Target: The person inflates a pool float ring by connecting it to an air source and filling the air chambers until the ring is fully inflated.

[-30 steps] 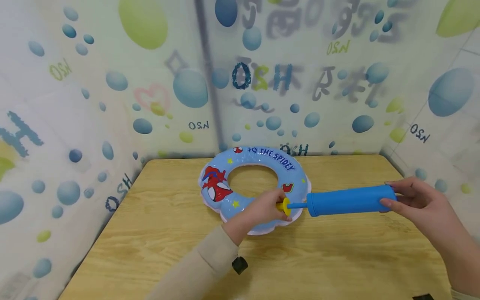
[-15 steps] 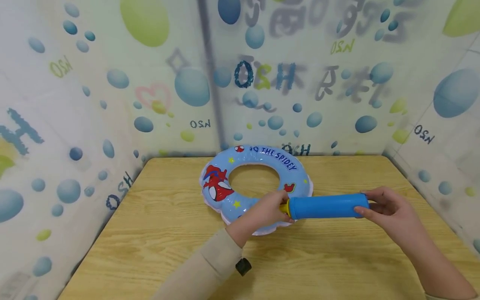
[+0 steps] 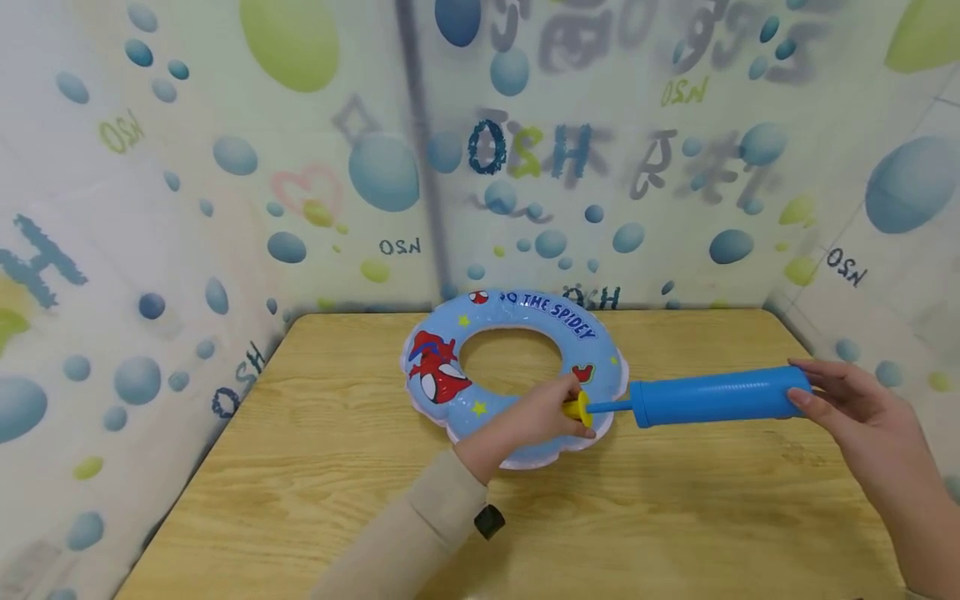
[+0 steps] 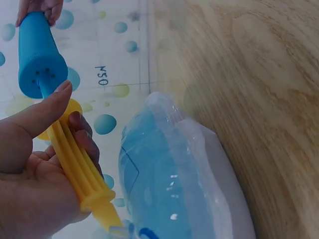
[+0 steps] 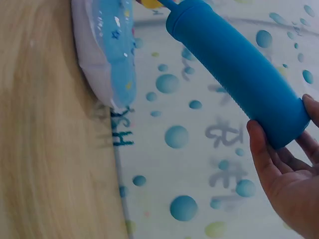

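Note:
A hand pump with a blue barrel is held level above the table, part of its thin blue rod showing between barrel and handle. My left hand grips the ribbed yellow handle, whose yellow nozzle end meets the clear valve of the swim ring. With fingers and thumb, my right hand holds the far end of the barrel, also seen in the right wrist view. The puffed-up blue swim ring, printed with a red cartoon figure and lettering, lies on the table behind my left hand.
The wooden table reaches back to a wall curtain printed with bubbles and letters, which also runs along both sides. A small black object sits at my left sleeve cuff.
My right hand pushed the barrel left against the yellow handle, then drew it back to the right, so the rod shows again. My left hand stays nearly in place.

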Demonstrator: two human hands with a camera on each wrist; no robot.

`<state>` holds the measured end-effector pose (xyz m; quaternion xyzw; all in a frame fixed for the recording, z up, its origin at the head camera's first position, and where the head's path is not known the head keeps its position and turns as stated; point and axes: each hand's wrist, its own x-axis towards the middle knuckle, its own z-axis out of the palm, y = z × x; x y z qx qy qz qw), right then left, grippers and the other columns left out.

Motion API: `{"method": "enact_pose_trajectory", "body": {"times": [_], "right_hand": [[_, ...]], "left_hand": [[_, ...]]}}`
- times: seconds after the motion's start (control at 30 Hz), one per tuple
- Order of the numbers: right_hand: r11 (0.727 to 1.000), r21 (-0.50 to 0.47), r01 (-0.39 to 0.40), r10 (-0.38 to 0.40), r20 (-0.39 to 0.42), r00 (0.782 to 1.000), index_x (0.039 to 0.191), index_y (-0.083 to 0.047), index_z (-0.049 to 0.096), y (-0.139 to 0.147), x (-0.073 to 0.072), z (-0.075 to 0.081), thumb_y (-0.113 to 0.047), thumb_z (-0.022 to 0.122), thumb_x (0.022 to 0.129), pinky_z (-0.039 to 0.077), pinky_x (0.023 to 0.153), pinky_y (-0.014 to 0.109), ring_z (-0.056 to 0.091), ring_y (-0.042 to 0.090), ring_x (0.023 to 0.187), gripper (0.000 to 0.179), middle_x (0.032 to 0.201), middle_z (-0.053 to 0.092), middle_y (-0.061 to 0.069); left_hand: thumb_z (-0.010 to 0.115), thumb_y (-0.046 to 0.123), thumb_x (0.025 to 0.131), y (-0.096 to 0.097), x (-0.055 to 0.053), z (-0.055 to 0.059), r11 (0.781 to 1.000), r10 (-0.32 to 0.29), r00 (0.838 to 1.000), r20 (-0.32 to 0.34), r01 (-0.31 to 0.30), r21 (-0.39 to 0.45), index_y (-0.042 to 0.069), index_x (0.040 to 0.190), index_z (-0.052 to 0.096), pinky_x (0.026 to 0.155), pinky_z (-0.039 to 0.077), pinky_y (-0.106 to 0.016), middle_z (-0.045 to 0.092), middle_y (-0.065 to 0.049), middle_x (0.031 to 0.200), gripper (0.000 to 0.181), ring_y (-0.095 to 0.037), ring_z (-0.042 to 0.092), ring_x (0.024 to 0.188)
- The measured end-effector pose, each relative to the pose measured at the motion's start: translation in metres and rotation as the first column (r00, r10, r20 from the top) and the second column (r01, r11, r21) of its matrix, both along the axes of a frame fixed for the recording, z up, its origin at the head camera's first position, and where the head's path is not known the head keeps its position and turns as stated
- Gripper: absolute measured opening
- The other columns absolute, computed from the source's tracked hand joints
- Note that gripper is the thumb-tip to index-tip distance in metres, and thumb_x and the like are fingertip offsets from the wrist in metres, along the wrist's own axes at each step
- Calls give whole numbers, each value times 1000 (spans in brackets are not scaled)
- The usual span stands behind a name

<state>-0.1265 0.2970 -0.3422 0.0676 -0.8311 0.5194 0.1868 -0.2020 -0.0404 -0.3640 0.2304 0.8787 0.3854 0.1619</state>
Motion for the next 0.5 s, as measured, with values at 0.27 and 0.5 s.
{"method": "enact_pose_trajectory", "body": {"times": [0.27,0.5], "right_hand": [[998,-43,53,-58,-133,989,136,-10,57,28,3,8,6,50,98,42,76,4,56,-6,93,42,112,58,-19],[989,-6,148,-147,-139,979,142,-13,50,63,-7,-8,2,46,100,40,89,9,50,-1,108,45,122,51,-14]], "left_hand": [[82,18,80,-3,-6,6,1000,-16,999,46,17,-14,11,99,55,70,43,-20,56,2,91,34,-13,49,83],[81,19,81,-4,-5,7,1000,-17,999,47,18,-9,11,102,55,70,44,-20,55,1,91,34,-13,50,83]]}}
